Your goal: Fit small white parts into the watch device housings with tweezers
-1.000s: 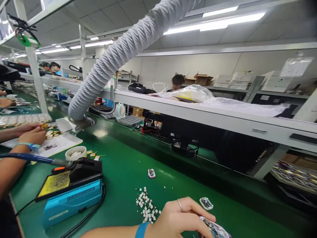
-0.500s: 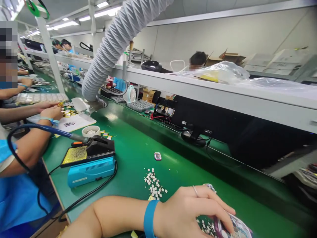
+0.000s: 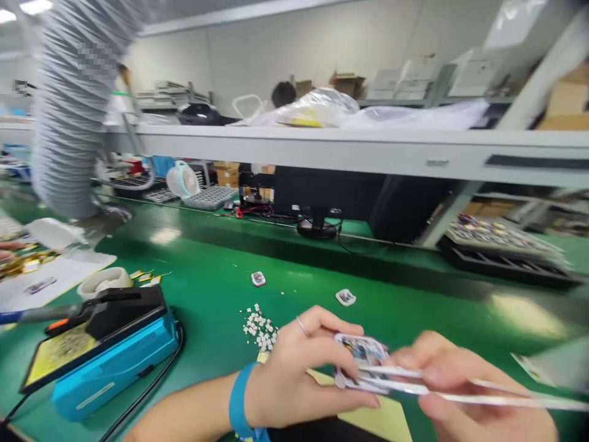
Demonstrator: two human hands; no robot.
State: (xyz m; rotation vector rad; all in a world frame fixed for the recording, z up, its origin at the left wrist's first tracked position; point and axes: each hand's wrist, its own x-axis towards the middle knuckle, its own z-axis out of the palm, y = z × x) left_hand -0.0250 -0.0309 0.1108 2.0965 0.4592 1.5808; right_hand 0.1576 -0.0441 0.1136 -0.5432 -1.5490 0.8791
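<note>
My left hand (image 3: 306, 368), with a blue band at the wrist, grips a small circuit board (image 3: 368, 350) in a pale, purplish frame by its edges. My right hand (image 3: 469, 387) pinches a pair of metal tweezers (image 3: 501, 400), slightly blurred, whose tips reach the near side of the board beside my left fingertips. Whether the tips grip a part cannot be made out. Beneath my hands lies a yellow sheet (image 3: 384, 417). A heap of tiny white pieces (image 3: 260, 331) is left of my left hand. Two similar boards, one (image 3: 258, 279) and another (image 3: 346, 298), rest beyond it.
At left stands a blue soldering-iron stand (image 3: 119, 362) with a yellow sponge (image 3: 62, 359) and a cable. Behind it are a white bowl (image 3: 103, 279) and a grey duct hose (image 3: 69, 123). A monitor (image 3: 322, 193) sits under the shelf; stacked trays (image 3: 506, 245) lie right.
The view has swung to the right. My left hand has lifted the board up from lower right, and my right hand with tweezers has come into view. The neighbour's arms have mostly left view.
</note>
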